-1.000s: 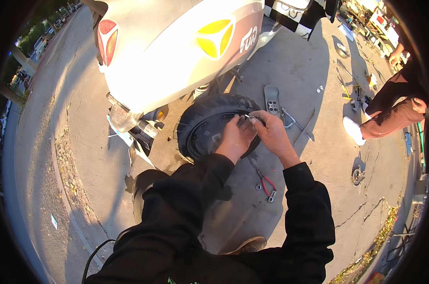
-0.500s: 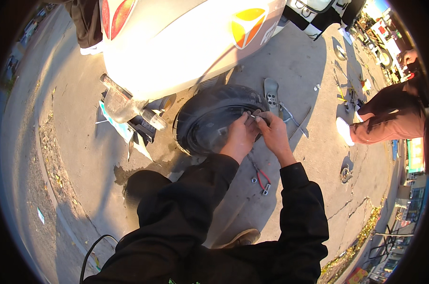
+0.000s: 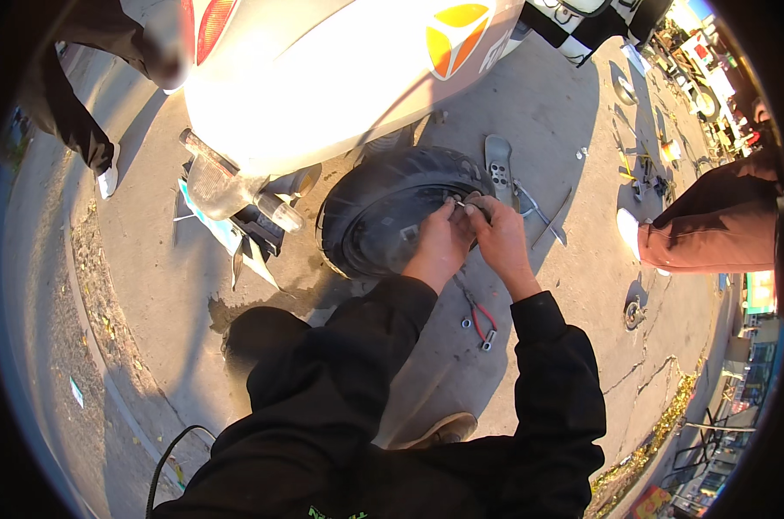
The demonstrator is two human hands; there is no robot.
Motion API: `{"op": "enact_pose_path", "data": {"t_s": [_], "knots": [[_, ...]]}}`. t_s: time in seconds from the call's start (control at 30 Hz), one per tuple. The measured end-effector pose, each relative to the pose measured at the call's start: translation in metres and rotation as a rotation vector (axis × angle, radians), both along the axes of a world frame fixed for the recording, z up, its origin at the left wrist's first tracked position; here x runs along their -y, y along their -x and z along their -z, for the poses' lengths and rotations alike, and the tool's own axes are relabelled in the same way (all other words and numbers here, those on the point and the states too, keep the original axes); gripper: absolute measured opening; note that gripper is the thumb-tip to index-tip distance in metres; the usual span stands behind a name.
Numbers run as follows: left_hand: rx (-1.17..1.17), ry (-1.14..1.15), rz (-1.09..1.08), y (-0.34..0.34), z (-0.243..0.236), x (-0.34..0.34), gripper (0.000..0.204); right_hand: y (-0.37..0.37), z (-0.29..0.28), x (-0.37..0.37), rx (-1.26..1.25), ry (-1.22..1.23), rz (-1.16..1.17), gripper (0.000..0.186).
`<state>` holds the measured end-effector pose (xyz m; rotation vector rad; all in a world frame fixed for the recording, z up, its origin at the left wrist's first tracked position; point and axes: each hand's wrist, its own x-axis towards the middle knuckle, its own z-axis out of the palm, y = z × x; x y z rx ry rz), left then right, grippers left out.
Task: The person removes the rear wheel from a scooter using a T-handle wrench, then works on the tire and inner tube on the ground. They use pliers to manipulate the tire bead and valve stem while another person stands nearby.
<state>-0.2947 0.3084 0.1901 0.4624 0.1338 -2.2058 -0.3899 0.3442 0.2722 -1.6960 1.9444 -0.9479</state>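
A black tyre [image 3: 383, 177] on a dark wheel [image 3: 379, 238] leans below the rear of a white scooter body [image 3: 323, 104]. At the wheel's right rim my left hand [image 3: 444, 245] has its fingers curled, the fingertips pressed together. Touching it, my right hand [image 3: 502, 240] pinches at the same spot with thumb and forefinger. Whatever lies between the fingertips is hidden. On the ground just below the hands are red-handled pliers [image 3: 485, 323] and small metal sockets or nuts [image 3: 487, 345].
Beyond the wheel's right side lie a grey metal plate with holes [image 3: 498, 164] and a thin metal bar [image 3: 552, 219]. A clear lamp housing [image 3: 219, 186] hangs at left. One person's trouser leg [image 3: 712, 216] stands at right, another's legs [image 3: 80, 121] at upper left.
Both hands stay at the wheel's rim; the small pale piece seen between the fingertips before no longer shows. At upper left, a person's legs have come further into view.
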Motion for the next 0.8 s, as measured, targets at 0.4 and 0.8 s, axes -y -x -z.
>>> {"op": "enact_pose_path", "data": {"t_s": [0.4, 0.8], "knots": [[0.004, 0.027, -0.004, -0.001, 0.001, -0.001, 0.028, 0.005, -0.005, 0.007, -0.131, 0.041, -0.117, 0.018], [-0.117, 0.078, 0.031, -0.003, -0.003, -0.002, 0.028, -0.005, -0.031, 0.038, 0.530, -0.510, 0.229, 0.024]]}}
